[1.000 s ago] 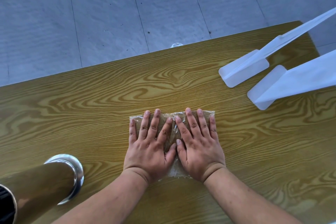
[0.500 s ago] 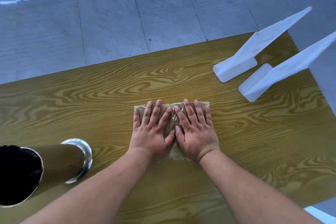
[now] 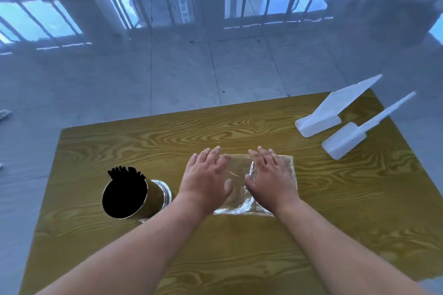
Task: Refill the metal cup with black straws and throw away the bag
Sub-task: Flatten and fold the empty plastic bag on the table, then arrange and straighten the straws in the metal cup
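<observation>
Bag lies on the desk, under left hand and right hand.
Cup, straws in it, sits left of the bag; two stands at the far right.

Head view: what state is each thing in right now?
Metal cup: upright, full.
Black straws: standing in the cup, tips above the rim.
Bag: looks empty, lying flat on the table.
Left hand: open, fingers straight, at the bag's left edge.
Right hand: open, fingers straight, on the bag.

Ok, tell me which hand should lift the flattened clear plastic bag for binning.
Right hand, probably: it lies squarely over the clear plastic bag, while the left hand sits mostly off its left edge.
</observation>
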Available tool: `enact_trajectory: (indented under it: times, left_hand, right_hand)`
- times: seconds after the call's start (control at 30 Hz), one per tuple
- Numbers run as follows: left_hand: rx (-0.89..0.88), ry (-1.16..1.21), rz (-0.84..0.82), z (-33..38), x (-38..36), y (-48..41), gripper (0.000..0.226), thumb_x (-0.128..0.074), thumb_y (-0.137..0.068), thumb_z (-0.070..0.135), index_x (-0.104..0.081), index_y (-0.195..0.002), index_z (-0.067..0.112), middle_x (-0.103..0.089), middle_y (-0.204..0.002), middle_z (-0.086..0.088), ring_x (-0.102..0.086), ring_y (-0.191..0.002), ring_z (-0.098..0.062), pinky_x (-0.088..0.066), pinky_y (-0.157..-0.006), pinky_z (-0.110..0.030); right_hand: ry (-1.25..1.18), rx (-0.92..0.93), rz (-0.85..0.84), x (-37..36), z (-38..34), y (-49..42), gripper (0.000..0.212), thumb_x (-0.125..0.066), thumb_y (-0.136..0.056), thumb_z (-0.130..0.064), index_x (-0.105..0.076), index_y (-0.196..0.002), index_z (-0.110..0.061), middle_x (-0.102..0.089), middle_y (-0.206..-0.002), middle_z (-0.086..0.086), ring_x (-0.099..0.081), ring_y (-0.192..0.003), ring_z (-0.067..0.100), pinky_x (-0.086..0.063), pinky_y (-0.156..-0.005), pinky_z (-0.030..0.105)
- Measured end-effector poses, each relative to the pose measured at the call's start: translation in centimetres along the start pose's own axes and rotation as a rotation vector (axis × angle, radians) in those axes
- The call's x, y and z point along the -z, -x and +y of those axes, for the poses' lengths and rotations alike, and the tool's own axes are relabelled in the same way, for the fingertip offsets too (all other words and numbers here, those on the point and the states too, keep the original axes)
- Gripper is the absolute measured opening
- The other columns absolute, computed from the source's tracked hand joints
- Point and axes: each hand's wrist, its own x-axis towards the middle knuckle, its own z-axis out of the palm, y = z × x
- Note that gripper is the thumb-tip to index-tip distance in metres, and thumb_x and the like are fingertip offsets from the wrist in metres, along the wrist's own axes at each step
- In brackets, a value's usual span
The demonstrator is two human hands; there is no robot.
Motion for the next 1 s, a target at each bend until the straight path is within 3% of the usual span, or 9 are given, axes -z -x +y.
enact_trajectory:
  times: [0.2,0.43,0.57,0.7,0.87,1.0]
  left_hand:
    - [-0.062,0.019,0.144,-2.0,4.5,2.7,0.056,-0.057,-0.091,0.048,-0.055,-0.142,0.024,-0.055,-0.151,0.001,-0.046,-0.142,-0.022,-0.031,-0.12,-0.041]
    - [-0.022,0.032,0.241,-6.5,8.1,5.2,0.046,-0.068,-0.086,0.041,-0.067,-0.127,0.02,-0.068,-0.131,0.0,-0.059,-0.128,-0.025,-0.04,-0.113,-0.043]
    - [0.047,0.039,0.274,-9.6,8.8,6.8,0.049,-0.064,-0.086,0.046,-0.066,-0.128,0.021,-0.067,-0.134,0.001,-0.057,-0.129,-0.023,-0.041,-0.111,-0.043]
    - [0.131,0.092,0.237,-12.8,9.1,8.4,0.065,-0.052,-0.084,0.062,-0.059,-0.137,0.026,-0.053,-0.152,0.002,-0.045,-0.142,-0.021,-0.036,-0.116,-0.045]
    - [0.198,0.145,0.199,-16.0,8.8,10.4,0.076,-0.048,-0.083,0.071,-0.048,-0.148,0.03,-0.04,-0.163,0.005,-0.033,-0.15,-0.017,-0.03,-0.12,-0.041]
    - [0.216,0.199,0.159,-17.7,8.3,11.4,0.073,-0.049,-0.088,0.069,-0.043,-0.15,0.032,-0.038,-0.163,0.008,-0.033,-0.15,-0.017,-0.032,-0.119,-0.04]
  right_hand:
    - [-0.027,0.155,0.06,1.3,-4.8,2.0,0.062,-0.054,-0.099,-0.043,-0.045,-0.155,-0.02,-0.048,-0.159,0.0,-0.038,-0.149,0.021,-0.028,-0.125,0.036]
    - [-0.063,0.308,0.082,1.7,-10.6,3.0,0.051,-0.061,-0.099,-0.036,-0.057,-0.145,-0.016,-0.061,-0.146,0.003,-0.049,-0.142,0.024,-0.032,-0.121,0.034]
    - [-0.104,0.324,0.068,1.5,-13.2,3.2,0.052,-0.059,-0.1,-0.041,-0.055,-0.147,-0.02,-0.059,-0.148,0.001,-0.048,-0.141,0.022,-0.036,-0.119,0.035]
    - [-0.121,0.344,0.042,0.9,-15.3,3.6,0.054,-0.055,-0.101,-0.046,-0.052,-0.149,-0.022,-0.057,-0.148,-0.001,-0.046,-0.141,0.019,-0.033,-0.121,0.035]
    - [-0.134,0.352,0.01,0.0,-17.7,4.0,0.059,-0.051,-0.102,-0.054,-0.047,-0.153,-0.023,-0.054,-0.151,-0.004,-0.045,-0.144,0.015,-0.021,-0.121,0.023]
    - [-0.172,0.339,-0.018,-0.2,-19.3,4.1,0.064,-0.053,-0.1,-0.057,-0.045,-0.155,-0.026,-0.053,-0.154,-0.006,-0.043,-0.145,0.013,-0.032,-0.12,0.029]
